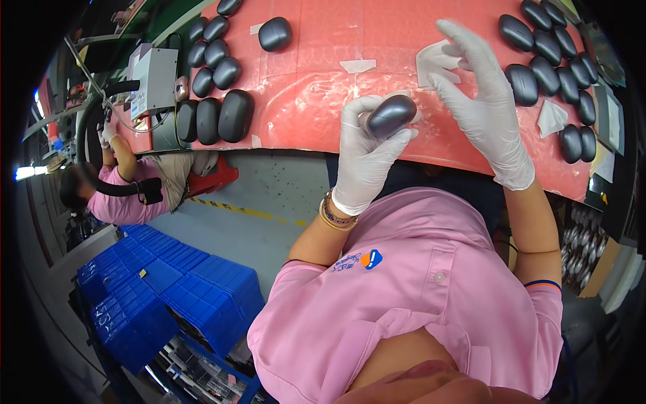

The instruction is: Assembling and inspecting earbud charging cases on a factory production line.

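A glossy dark grey oval case, like an earbud charging case (391, 116), is gripped in my left hand (367, 151), with the thumb and fingers wrapped round it above the table's near edge. My right hand (481, 101), to the right of it, is open, with the fingers raised and the thumb apart. Beside its thumb and fingertips is a crumpled white cloth (431, 67); I cannot tell whether they touch it. Both hands wear white gloves. A single dark case (275, 34) lies apart at the far left of the table.
The table has a red, plastic-covered top (303, 87). Several cases (217, 54) stand at left and several more (546, 74) at right, near another white cloth (552, 118). A grey box device (153, 81) is at left. Blue crates (215, 289) stand behind a seated co-worker (128, 185).
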A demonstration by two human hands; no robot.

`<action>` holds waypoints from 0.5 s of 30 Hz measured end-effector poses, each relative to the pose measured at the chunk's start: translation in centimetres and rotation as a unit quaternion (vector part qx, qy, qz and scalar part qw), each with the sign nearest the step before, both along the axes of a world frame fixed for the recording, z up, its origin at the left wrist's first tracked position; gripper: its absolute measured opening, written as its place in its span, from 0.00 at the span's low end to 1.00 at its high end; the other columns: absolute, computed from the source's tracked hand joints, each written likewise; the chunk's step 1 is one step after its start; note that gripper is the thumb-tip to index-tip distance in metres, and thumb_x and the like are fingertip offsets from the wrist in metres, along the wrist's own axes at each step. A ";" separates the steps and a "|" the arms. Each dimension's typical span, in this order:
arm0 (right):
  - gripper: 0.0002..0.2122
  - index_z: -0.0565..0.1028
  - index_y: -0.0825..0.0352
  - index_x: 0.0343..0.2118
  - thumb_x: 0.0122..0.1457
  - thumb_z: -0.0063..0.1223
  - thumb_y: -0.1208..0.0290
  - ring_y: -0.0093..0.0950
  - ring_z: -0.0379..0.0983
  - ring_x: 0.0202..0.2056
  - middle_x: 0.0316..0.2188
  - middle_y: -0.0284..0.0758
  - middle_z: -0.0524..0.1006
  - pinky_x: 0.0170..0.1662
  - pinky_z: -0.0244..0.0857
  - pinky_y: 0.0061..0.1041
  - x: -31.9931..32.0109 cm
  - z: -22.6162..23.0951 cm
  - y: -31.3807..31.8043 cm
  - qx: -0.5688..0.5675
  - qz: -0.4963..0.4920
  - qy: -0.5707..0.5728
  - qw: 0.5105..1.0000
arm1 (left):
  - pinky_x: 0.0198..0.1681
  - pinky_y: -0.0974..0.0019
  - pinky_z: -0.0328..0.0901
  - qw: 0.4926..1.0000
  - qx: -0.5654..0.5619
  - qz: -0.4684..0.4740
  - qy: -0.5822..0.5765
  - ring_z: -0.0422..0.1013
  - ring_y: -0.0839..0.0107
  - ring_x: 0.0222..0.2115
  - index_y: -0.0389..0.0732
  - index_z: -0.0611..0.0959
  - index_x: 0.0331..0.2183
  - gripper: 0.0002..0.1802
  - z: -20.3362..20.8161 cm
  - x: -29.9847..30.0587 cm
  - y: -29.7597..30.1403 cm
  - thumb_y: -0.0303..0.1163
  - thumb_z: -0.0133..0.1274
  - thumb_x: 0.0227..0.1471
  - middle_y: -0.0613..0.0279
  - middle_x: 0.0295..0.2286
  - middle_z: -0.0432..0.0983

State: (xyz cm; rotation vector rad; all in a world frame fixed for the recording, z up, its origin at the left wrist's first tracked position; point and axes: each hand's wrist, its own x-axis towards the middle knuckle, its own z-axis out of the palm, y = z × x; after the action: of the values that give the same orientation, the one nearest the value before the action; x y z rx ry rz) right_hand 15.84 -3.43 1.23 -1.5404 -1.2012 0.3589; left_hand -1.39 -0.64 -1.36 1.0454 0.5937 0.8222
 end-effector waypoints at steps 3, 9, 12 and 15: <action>0.15 0.73 0.68 0.44 0.52 0.54 0.80 0.24 0.71 0.41 0.40 0.35 0.74 0.48 0.63 0.21 0.7 0.2 -1.1 -0.052 0.071 0.030 0.996 | 0.44 0.69 0.68 1.000 -0.010 0.010 0.024 0.70 0.69 0.42 0.41 0.61 0.45 0.26 -0.3 0.2 0.2 0.14 0.52 0.48 0.55 0.45 0.67; 0.22 0.70 0.66 0.51 0.51 0.56 0.79 0.27 0.67 0.50 0.48 0.38 0.71 0.54 0.59 0.26 -2.0 0.7 -2.8 -0.057 0.166 0.038 0.984 | 0.30 0.74 0.68 0.934 0.319 0.089 0.135 0.69 0.70 0.37 0.41 0.72 0.46 0.30 -1.7 -0.2 0.4 0.16 0.60 0.38 0.56 0.43 0.69; 0.23 0.69 0.66 0.52 0.51 0.56 0.78 0.27 0.66 0.51 0.50 0.37 0.70 0.55 0.58 0.26 -2.0 0.1 -3.3 -0.097 0.194 0.169 0.961 | 0.29 0.73 0.68 0.901 0.371 0.093 0.204 0.69 0.68 0.37 0.42 0.73 0.45 0.29 -1.0 -0.1 0.3 0.16 0.60 0.38 0.56 0.43 0.69; 0.23 0.68 0.69 0.53 0.52 0.55 0.78 0.26 0.65 0.51 0.51 0.36 0.69 0.56 0.58 0.26 -2.0 -0.4 -3.3 -0.106 0.216 0.271 0.932 | 0.28 0.73 0.67 0.894 0.382 0.106 0.206 0.69 0.67 0.37 0.42 0.73 0.44 0.28 -1.0 -0.2 0.2 0.16 0.61 0.37 0.56 0.42 0.68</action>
State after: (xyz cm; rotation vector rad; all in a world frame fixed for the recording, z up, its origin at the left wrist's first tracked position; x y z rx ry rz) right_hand 13.87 -6.68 0.80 -1.2176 -1.0631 1.1599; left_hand -1.60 -0.42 -2.34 1.9362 0.7710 1.0683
